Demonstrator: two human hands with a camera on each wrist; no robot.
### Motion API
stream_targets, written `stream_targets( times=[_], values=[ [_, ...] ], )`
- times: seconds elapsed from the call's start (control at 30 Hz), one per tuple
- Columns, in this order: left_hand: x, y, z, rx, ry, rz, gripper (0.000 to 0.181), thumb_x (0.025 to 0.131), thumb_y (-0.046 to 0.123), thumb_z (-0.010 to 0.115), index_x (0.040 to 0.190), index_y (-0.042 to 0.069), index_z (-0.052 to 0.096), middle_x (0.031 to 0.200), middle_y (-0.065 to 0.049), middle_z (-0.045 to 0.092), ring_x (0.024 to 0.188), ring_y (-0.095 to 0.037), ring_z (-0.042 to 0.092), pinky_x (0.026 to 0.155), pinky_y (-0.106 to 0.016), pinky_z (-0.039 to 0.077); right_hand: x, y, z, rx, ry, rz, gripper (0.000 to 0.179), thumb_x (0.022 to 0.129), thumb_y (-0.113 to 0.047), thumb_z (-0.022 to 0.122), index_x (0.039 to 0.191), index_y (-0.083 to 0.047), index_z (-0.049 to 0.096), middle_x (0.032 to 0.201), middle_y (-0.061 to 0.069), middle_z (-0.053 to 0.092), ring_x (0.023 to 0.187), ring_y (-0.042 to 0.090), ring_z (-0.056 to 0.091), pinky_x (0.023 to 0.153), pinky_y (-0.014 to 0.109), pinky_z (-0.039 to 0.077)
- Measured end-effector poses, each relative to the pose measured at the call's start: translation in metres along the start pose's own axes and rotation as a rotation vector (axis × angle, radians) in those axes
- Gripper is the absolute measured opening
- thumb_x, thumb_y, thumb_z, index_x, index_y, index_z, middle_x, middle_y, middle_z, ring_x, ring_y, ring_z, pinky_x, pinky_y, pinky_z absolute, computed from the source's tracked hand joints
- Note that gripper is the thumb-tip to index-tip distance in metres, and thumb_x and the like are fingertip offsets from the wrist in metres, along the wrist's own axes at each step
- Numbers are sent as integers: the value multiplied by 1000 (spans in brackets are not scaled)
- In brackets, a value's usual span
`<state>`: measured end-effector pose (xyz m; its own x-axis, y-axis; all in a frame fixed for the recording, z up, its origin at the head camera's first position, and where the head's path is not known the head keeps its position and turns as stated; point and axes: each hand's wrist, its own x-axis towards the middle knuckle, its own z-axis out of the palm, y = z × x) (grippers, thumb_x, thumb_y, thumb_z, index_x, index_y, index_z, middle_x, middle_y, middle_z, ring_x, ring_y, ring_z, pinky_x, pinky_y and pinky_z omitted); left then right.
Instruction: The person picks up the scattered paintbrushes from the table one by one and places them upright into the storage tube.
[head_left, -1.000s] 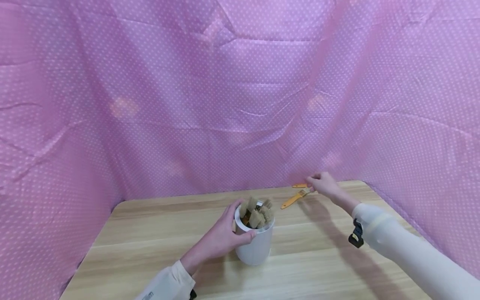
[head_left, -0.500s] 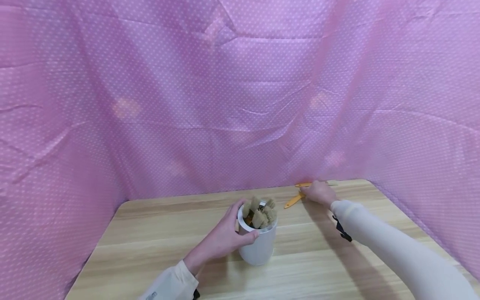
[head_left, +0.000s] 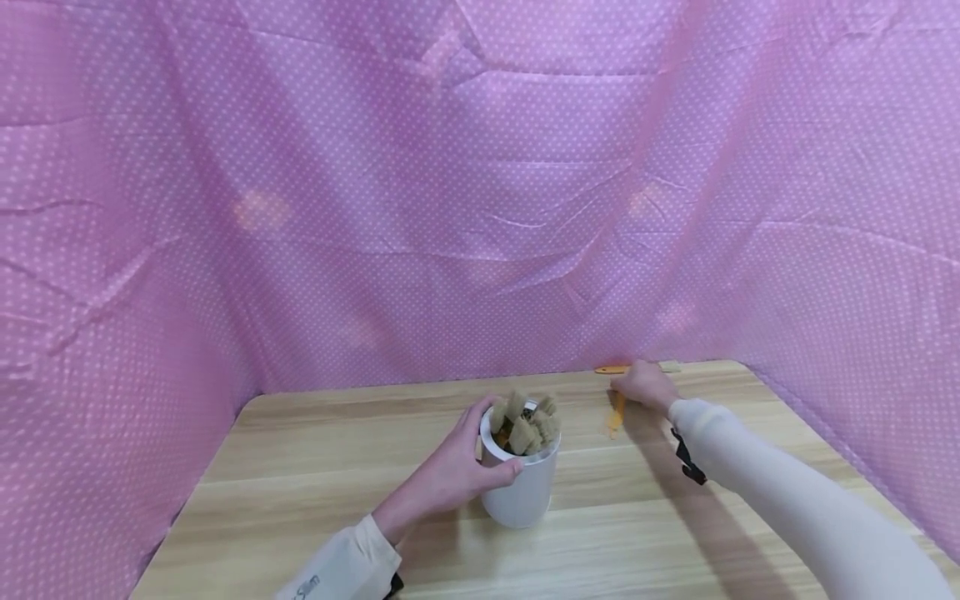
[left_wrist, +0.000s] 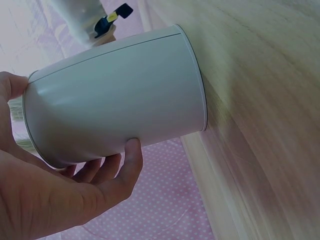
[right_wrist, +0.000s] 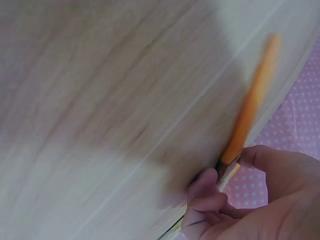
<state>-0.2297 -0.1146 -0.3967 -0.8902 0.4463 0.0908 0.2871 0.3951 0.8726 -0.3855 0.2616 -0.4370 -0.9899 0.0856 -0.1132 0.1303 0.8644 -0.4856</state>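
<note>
My left hand (head_left: 459, 468) grips a white cylindrical container (head_left: 519, 497) by its upper part, thumb on the near side. Several paintbrushes stand in it, with their tan bristles (head_left: 522, 435) above the rim. In the left wrist view, the fingers (left_wrist: 131, 162) curl against the container's smooth side. Towards the back right, my right hand (head_left: 645, 385) pinches a paintbrush near its metal band; its orange handle (right_wrist: 252, 102) sticks out from the fingers, and the bristles are hidden by the hand. Behind that hand lies another paintbrush (head_left: 610, 369) along the table's back edge.
The wooden table (head_left: 322, 450) carries the container near its middle. Pink dotted cloth (head_left: 420, 208) hangs close behind the table's back edge and along both sides.
My right hand has come down onto the nearer paintbrush and taken hold of it. The brush's handle has swung from pointing left to pointing towards me. The left hand keeps its hold.
</note>
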Motion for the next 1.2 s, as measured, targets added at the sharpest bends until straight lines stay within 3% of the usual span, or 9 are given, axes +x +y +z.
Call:
stream_targets(
  times=[0.17,0.4,0.5,0.6,0.7,0.8,0.9,1.03,1.2],
  values=[
    [0,0,0,-3,-2,3,106,82,51,81,162,20,19,160,-10,29,145,-33,29,114,-61,25,0,8,-1,64,8,-19,36,87,-22,64,58,-16,45,53,-4,44,47,12,42,45,25,36],
    [0,0,1,-10,-1,1,105,82,50,81,162,21,19,160,-9,29,145,-31,28,114,-60,25,-6,10,-3,150,52,-82,33,87,-16,64,58,-11,49,50,-3,44,45,11,40,44,25,34],
    [0,1,1,-11,0,2,105,82,51,81,162,21,20,159,-7,29,146,-30,27,115,-60,23,-7,8,-5,191,73,-116,16,86,-13,66,80,0,59,56,-2,47,47,12,42,44,25,36],
    [0,0,2,-11,-1,5,104,83,50,81,162,22,20,160,-7,29,147,-29,26,115,-60,22,-7,2,-7,234,109,-165,20,84,-9,71,93,5,59,59,-1,47,48,13,45,45,27,41],
    [0,0,1,-5,0,3,105,82,51,81,162,22,20,160,-7,28,147,-29,25,115,-61,21,-13,-13,-14,281,110,-173,21,86,-8,72,76,-1,55,60,0,50,52,15,56,50,31,54],
    [0,-1,2,-3,-3,-5,106,82,51,81,162,22,18,161,-9,27,147,-31,25,114,-62,21,-26,-35,-24,364,78,-141,34,96,-20,67,68,-6,52,68,6,60,58,22,65,59,37,60],
    [0,-1,2,-7,-3,-5,106,82,50,81,163,21,18,161,-11,28,147,-33,26,114,-63,22,-43,-62,-44,485,8,-176,31,102,-24,62,89,4,62,89,17,68,69,23,68,71,37,61],
    [1,1,1,-12,-12,-3,106,83,51,81,163,22,17,160,-9,28,146,-31,26,114,-62,23,-64,-94,-81,755,-49,-265,29,103,-12,60,118,12,56,104,17,68,80,19,69,83,35,58],
    [2,0,-1,-12,-12,-10,105,82,52,81,162,25,18,159,-5,30,146,-29,27,114,-61,25,-87,-128,-115,1173,-84,-420,17,101,-6,63,109,8,56,99,14,68,82,22,70,86,36,57]
  ],
)
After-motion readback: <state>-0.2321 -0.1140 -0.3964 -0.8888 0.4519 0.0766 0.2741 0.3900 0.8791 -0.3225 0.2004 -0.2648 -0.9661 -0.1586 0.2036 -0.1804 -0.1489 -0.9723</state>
